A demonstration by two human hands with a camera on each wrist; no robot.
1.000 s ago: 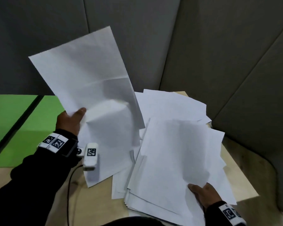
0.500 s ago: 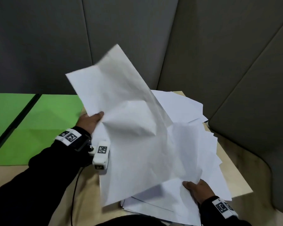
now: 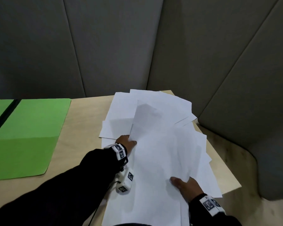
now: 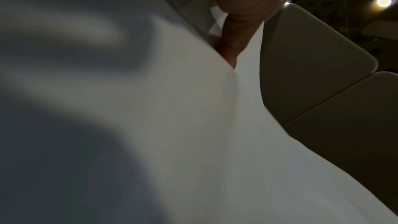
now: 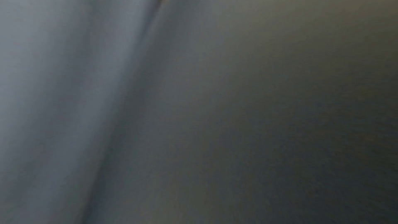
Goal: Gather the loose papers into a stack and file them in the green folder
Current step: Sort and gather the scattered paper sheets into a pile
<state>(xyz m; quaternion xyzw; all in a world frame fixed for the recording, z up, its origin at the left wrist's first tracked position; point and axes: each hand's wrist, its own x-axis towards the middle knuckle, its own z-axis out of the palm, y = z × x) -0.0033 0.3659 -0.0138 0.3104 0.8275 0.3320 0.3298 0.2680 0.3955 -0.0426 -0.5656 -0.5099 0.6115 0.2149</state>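
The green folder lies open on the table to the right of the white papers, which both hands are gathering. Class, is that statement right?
One detail is wrong. The head view shows the green folder lying open on the table to the left of the white papers, not the right. The left hand and right hand are indeed both on the papers.

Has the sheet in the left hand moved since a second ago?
Yes. The sheet came down and rightward, away from the green folder, onto the paper pile.

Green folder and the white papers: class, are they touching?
Apart. The head view shows bare table between the green folder and the papers.
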